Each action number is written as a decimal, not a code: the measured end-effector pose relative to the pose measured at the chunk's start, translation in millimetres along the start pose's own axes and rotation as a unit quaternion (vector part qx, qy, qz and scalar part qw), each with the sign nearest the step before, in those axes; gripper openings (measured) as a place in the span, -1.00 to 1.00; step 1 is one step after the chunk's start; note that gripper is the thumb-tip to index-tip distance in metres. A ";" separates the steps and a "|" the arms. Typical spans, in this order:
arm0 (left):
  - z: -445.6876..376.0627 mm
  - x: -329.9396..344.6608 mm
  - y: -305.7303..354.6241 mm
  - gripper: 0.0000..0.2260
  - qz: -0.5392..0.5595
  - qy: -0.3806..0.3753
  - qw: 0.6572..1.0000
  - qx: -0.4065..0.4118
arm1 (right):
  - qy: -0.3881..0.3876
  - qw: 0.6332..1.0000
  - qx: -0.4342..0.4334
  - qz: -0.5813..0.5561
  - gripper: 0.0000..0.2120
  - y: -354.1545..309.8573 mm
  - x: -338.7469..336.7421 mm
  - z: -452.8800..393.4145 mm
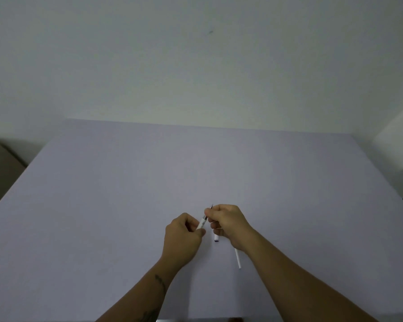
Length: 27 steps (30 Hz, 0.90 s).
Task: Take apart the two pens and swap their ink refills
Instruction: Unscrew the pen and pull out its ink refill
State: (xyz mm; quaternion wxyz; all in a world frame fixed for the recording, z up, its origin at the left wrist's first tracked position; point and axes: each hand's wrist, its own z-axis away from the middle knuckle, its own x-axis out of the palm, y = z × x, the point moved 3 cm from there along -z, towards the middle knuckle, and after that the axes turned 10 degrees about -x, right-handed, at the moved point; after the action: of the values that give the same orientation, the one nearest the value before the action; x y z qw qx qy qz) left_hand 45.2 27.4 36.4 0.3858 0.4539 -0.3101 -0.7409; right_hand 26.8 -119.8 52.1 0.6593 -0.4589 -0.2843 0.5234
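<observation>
Both my hands hold one white pen (201,223) just above the lilac table (126,182). My left hand (184,235) grips its white barrel. My right hand (228,221) pinches the dark tip end, whose point sticks out past my fingers toward the wall. Below my right hand a small white pen piece (216,238) with a dark end lies on the table. A thin white tube (238,258) lies beside my right wrist, its upper end hidden under the wrist. Whether it is a refill or a barrel I cannot tell.
The table ends at a pale wall (196,66). A beige box (0,163) stands off the table's left side, and a white object (398,147) stands at the far right. The table's near edge runs along the bottom of the view.
</observation>
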 end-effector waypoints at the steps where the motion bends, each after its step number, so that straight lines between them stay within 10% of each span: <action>1: 0.5 1.6 3.6 -0.88 -0.001 -0.001 1.000 0.008 | 0.011 1.000 -0.005 -0.011 -0.88 -2.9 -1.2 0.7; 27: 3.8 -28.1 23.6 -0.86 0.001 -0.031 0.998 0.056 | -0.054 0.985 0.009 -0.162 -0.74 -19.5 11.7 12.2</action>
State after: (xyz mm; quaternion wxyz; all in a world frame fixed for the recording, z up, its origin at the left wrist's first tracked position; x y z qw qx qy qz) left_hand 56.8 39.8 69.2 0.3507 0.4514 -0.3633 -0.7357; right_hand 28.1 -105.5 73.5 0.7231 -0.3717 -0.3849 0.4367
